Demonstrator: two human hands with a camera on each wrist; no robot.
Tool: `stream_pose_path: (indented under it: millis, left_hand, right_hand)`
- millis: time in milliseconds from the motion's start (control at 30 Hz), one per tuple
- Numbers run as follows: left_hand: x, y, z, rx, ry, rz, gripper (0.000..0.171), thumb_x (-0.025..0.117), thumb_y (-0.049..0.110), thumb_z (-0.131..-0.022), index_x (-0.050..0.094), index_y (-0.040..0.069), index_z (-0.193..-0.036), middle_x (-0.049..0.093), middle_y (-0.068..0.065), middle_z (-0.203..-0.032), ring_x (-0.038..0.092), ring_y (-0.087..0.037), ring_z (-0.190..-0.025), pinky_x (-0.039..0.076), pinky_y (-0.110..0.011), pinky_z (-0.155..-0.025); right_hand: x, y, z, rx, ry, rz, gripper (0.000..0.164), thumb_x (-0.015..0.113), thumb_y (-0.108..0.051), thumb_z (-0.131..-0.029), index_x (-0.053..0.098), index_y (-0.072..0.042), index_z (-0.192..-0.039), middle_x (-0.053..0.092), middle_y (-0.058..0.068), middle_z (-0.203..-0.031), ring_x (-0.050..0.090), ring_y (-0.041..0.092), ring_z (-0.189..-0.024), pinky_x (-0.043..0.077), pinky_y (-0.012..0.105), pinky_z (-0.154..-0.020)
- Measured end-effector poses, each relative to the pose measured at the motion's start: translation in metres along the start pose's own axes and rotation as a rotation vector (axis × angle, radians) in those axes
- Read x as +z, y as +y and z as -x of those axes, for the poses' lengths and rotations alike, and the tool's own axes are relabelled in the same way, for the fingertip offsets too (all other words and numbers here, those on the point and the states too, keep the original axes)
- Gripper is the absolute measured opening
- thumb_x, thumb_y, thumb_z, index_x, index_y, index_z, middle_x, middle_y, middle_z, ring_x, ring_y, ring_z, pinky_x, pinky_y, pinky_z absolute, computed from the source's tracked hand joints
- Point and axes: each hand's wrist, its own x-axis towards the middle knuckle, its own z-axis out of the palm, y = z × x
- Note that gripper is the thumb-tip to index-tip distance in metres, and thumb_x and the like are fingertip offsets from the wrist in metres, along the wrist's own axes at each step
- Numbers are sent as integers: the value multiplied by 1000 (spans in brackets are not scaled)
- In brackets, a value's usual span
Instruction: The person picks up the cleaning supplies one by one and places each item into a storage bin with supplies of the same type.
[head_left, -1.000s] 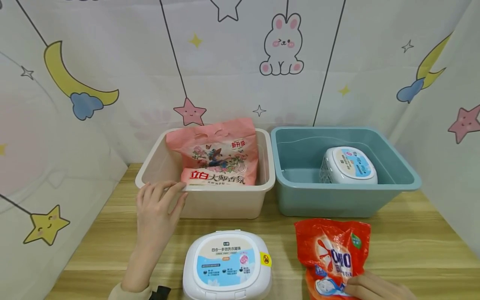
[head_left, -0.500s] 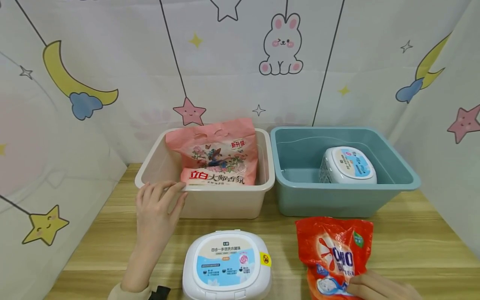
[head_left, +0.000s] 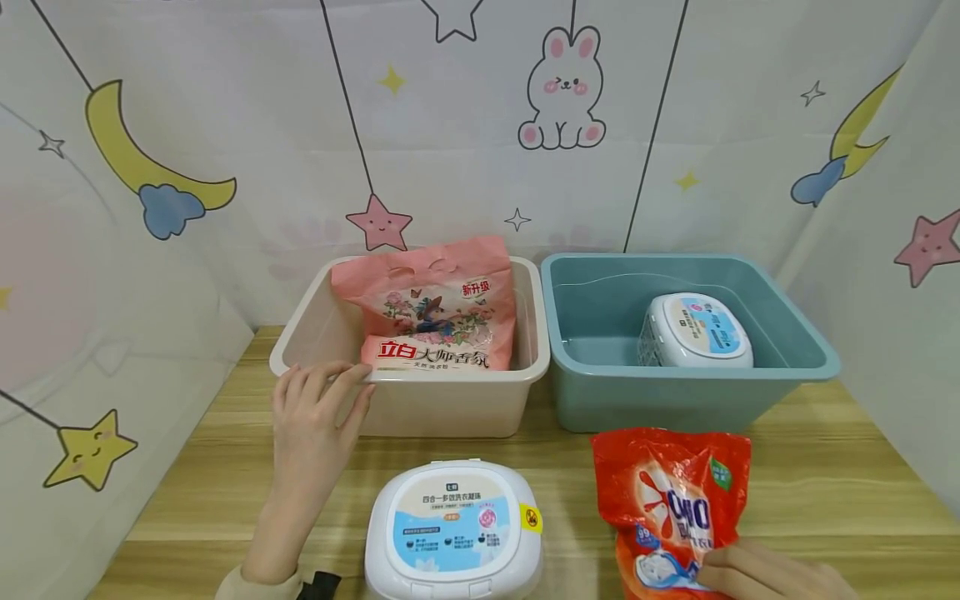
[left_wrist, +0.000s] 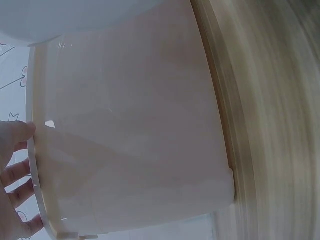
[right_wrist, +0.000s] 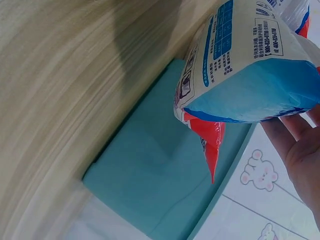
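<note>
Head view: a cream bin [head_left: 442, 408] and a blue-green bin [head_left: 645, 404] stand side by side on the bench [head_left: 195, 483], both smooth, wide-mouthed, with rolled rims and walls that flare upward. The cream bin holds a pink bag [head_left: 442, 312], leaning back, its crimped, creased top edge poking above the rear rim. In the blue-green bin, toward its right side, sits a small tub [head_left: 701, 329] in white, with a rounded lid and a lattice-patterned side.

In front of the cream bin lies a white tub [head_left: 453, 533], glossy and round-cornered, its lid closed and a yellow sticker [head_left: 531, 518] on its right side. The red bag [head_left: 660, 508], a shiny, wrinkled soft pack, is in front of the blue-green bin, outside it; the right wrist view shows its cream-and-blue back and bulging blue base.

The left hand [head_left: 315, 417] grips the cream bin's front rim near the left corner, thumb outside and fingers over the edge. The right hand [head_left: 768, 575] holds the red bag low down, fingers bent against it; its thumb is hidden. The bench is streaked wood grain.
</note>
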Motion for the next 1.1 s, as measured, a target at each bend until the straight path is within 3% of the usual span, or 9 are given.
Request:
stream_pose_path:
  millis: [300, 567, 900, 1100]
  left_hand:
    - [0, -1, 2, 5, -19, -10, 22, 75, 11, -81, 71, 8, -103, 64, -15, -100, 54, -37, -97, 32, -59, -101]
    - [0, 0, 1, 12, 15, 2, 26, 78, 7, -77, 72, 9, -102, 65, -13, -98, 55, -36, -96, 34, -59, -100]
    - [0, -2, 2, -9, -36, -9, 23, 75, 13, -81, 71, 10, -104, 65, -14, -101, 54, -35, -99, 32, -59, -103]
    - [1, -2, 1, 7, 6, 3, 24, 77, 9, -79, 72, 9, -101, 65, -14, -98, 55, -36, -97, 33, -60, -100]
  right_hand:
    - [-5, 2, -1, -29, -1, -8, 50, 65, -70, -71, 60, -39, -110, 61, -22, -103, 58, -5, -85, 37, -5, -63]
    - [-13, 2, -5, -42, -20, -2, 53, 65, -69, -70, 60, -38, -113, 62, -21, -104, 59, -4, -90, 35, -5, -62]
    - [-23, 3, -13, -85, -3, -2, 56, 67, -68, -69, 59, -36, -115, 61, -22, -105, 57, -6, -90, 36, -4, -61]
    - [-27, 4, -18, -109, 2, 18, 55, 66, -69, -70, 60, -35, -113, 61, -20, -105, 56, -5, -89, 36, -4, -60]
